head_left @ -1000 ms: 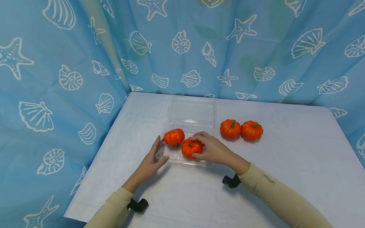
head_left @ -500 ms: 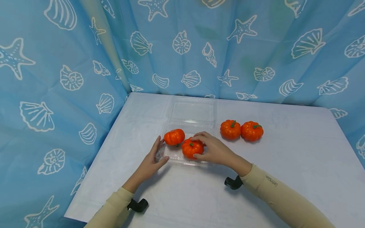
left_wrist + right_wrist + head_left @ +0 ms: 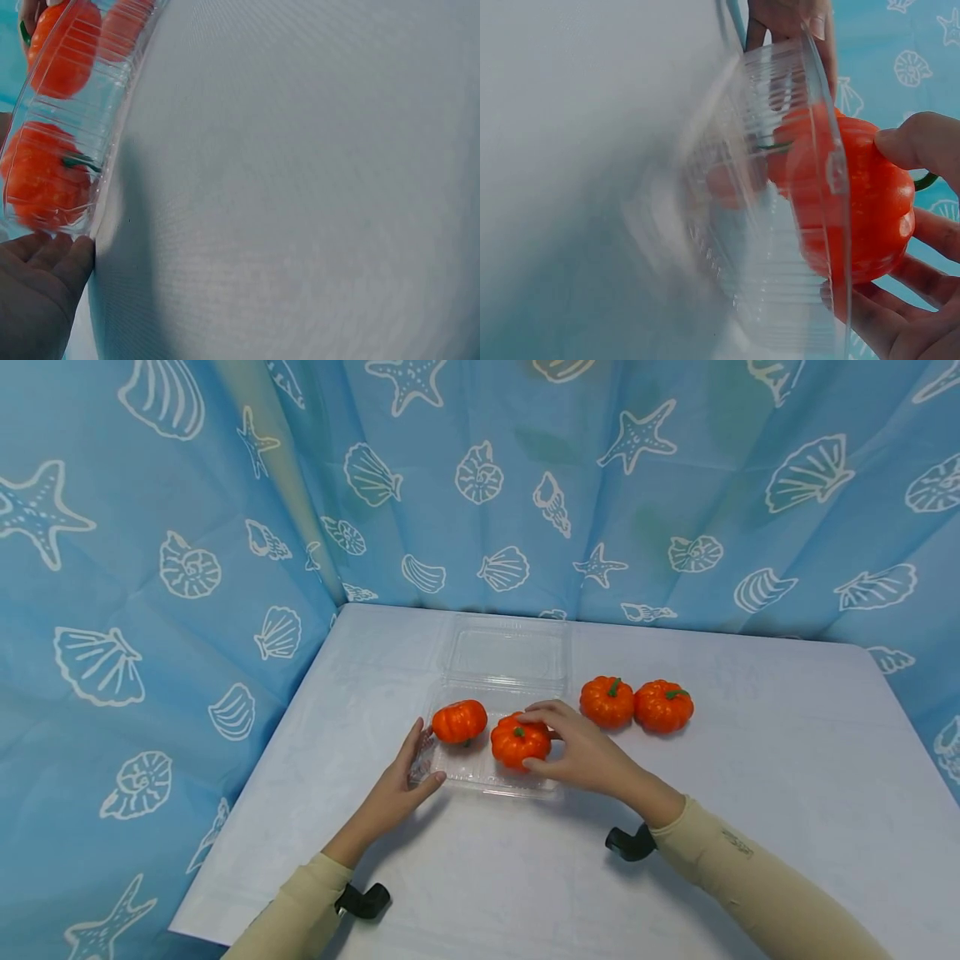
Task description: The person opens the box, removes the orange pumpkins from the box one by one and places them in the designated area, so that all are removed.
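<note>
A small orange pumpkin (image 3: 517, 745) with a green stem is held by my right hand (image 3: 583, 753), thumb and fingers curled round its right side. In the right wrist view it shows partly above the rim of the clear plastic container (image 3: 832, 176). A second pumpkin (image 3: 459, 722) lies on its side in the container's left part, its stem pointing toward the front. My left hand (image 3: 393, 789) rests against the container's left end, its fingers extended. The left wrist view shows those fingertips (image 3: 79, 251) right at the end wall.
The container's hinged lid (image 3: 506, 647) lies open toward the back. Two more pumpkins, one (image 3: 607, 702) and another (image 3: 663, 706), sit side by side on the white table (image 3: 772, 760) to the right. A blue shell-print curtain (image 3: 427, 527) hangs behind and at the left.
My right hand has moved the held pumpkin a little to the right and back within the container's outline. The left hand and the other pumpkins have stayed in place.
</note>
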The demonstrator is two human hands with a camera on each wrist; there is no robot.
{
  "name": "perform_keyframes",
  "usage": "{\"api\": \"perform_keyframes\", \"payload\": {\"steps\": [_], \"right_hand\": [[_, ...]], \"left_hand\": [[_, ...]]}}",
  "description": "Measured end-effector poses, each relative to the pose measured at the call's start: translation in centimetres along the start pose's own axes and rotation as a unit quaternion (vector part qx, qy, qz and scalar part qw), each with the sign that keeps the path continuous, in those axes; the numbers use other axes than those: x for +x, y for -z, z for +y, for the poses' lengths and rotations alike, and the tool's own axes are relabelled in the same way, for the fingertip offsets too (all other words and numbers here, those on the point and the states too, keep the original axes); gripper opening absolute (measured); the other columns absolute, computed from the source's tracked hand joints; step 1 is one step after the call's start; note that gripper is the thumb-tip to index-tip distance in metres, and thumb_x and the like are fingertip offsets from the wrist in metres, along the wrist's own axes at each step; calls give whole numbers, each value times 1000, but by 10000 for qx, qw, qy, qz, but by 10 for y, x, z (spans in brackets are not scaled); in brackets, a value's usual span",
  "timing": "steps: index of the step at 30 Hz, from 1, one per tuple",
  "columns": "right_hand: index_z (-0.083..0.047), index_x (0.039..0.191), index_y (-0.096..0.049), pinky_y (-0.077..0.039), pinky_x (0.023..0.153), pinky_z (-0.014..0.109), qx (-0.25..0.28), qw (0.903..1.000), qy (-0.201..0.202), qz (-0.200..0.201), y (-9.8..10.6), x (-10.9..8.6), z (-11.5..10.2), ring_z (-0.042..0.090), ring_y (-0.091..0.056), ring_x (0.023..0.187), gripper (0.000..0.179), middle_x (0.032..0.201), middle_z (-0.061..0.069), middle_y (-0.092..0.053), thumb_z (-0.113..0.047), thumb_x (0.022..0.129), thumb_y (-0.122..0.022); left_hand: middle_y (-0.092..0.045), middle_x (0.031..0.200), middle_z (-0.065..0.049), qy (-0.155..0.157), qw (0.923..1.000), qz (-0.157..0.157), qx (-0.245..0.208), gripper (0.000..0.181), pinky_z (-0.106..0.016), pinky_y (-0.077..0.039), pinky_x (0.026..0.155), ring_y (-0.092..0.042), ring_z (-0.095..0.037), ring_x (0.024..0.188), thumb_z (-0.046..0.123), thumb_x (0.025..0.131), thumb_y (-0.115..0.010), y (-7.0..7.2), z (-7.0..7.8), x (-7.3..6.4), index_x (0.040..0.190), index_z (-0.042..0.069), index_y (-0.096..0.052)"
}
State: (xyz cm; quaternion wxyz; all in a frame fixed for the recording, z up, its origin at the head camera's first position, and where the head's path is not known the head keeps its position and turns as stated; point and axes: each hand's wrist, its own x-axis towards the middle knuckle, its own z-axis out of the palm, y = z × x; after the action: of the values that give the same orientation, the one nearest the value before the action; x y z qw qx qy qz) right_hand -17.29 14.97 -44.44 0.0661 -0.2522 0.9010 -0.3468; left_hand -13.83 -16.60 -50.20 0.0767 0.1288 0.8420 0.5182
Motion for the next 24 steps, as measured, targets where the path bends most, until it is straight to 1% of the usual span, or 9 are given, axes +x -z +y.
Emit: {"api": "perform_keyframes", "payload": {"steps": [5,8,12,16,20,24], "right_hand": [[-19,139,-61,-54,99,46,20,9999,73,146,8,-4,2,28,-57,126,59,146,6,-52,-30,86,-83],[-18,139,-60,-54,99,46,121,9995,131,248,12,-7,3,27,-56,127,59,146,5,-52,-29,86,-83],[-17,140,-60,-54,99,46,214,9991,87,363,18,-12,7,28,-53,130,59,146,5,-51,-27,86,-83],[-17,140,-59,-54,99,48,76,9990,-53,443,24,-16,11,30,-55,129,59,146,6,-51,-27,87,-82],[-16,140,-59,-53,100,50,-12,9985,-87,540,30,-21,13,32,-53,130,59,146,7,-51,-28,87,-82],[-17,139,-60,-50,101,56,-147,9977,-176,637,36,-26,16,33,-49,133,59,146,7,-51,-30,86,-82]], "left_hand": [[-22,168,-13,-47,10000,0,3,90,-59,-14,122,-23,-33,153,25,98,-69,0,-1,0,165,14,-10],[-22,167,-14,-18,10000,12,24,90,-59,-14,122,-23,-34,153,23,98,-69,-1,-2,1,165,13,-9],[-22,168,-13,6,10000,4,93,92,-59,-14,122,-23,-33,153,24,98,-69,-1,-1,0,165,13,-7],[-23,167,-12,-48,9999,-10,143,93,-58,-16,122,-24,-32,153,28,98,-69,0,-1,0,165,16,-6],[-23,167,-11,-31,9999,-16,158,93,-57,-17,122,-25,-31,153,29,98,-69,0,-3,1,165,18,-6],[-23,168,-11,-6,9998,-22,174,93,-58,-17,122,-24,-31,153,29,98,-69,0,-2,0,165,16,-6]]}}
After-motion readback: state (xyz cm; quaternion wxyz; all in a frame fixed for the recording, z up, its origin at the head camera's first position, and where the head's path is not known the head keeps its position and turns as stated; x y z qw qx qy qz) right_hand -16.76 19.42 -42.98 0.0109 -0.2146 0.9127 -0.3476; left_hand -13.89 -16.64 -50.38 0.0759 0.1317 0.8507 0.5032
